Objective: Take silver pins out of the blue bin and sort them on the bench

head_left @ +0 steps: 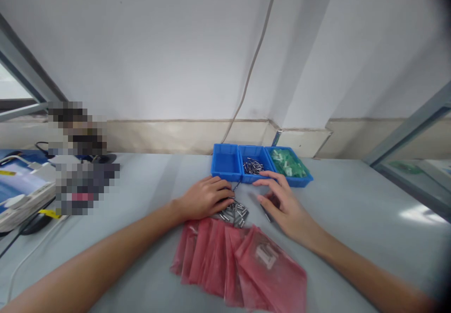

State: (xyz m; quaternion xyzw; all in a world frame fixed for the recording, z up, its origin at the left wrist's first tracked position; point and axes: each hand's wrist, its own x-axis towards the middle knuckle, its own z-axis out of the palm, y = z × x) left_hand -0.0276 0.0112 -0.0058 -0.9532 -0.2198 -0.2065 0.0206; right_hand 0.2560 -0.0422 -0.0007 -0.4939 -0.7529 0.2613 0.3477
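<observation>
My left hand (206, 197) lies palm down with its fingers bent over the edge of a small pile of metal pins (234, 213). The fingertips touch or hover just above the pins; what is under the palm is hidden. To the right of the pile, my right hand (287, 207) has thumb and fingers apart in a loose curve. A thin dark piece (265, 214) shows below its thumb; whether it is held I cannot tell. In front of the pile several red translucent bags (214, 256) overlap in a fan. The rightmost bag (282, 275) has small pale parts inside.
Three blue bins stand side by side behind my hands: a left bin (226, 177), a middle bin (251, 178) with metal pins, and a right bin (301, 181) with green bags. A power strip (28, 205) and cables lie at left, near a blurred person. A wall rises behind.
</observation>
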